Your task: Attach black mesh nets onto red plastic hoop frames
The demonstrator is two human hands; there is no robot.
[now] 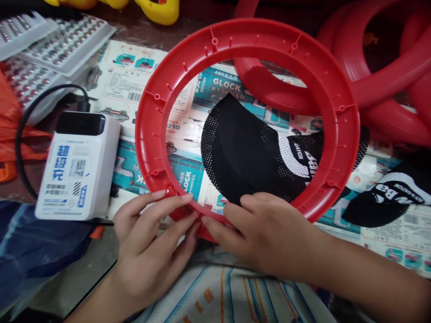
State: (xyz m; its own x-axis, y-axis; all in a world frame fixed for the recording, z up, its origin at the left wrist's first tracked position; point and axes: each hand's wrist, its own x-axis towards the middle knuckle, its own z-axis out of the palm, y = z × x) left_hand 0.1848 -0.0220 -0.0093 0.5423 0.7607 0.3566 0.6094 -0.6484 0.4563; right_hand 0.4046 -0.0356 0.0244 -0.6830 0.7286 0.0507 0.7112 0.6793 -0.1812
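A red plastic ring, its hollow ribbed side with small pegs facing me, is tilted up above the table. My left hand touches the near-left rim, fingers bent and close together, fingertips on the plastic; a tiny shiny piece shows by them. Around the near edge, my right hand is closed, thumb and forefinger pinching the rim beside the left fingertips. Through the ring's opening I see a black sleeve-like fabric piece with white lettering, lying on printed cardboard.
More red rings are piled at the back right. A white power bank with a black cable lies left. Behind it are clear trays of small shiny balls. Another black fabric piece lies right, and yellow plastic parts sit at the back.
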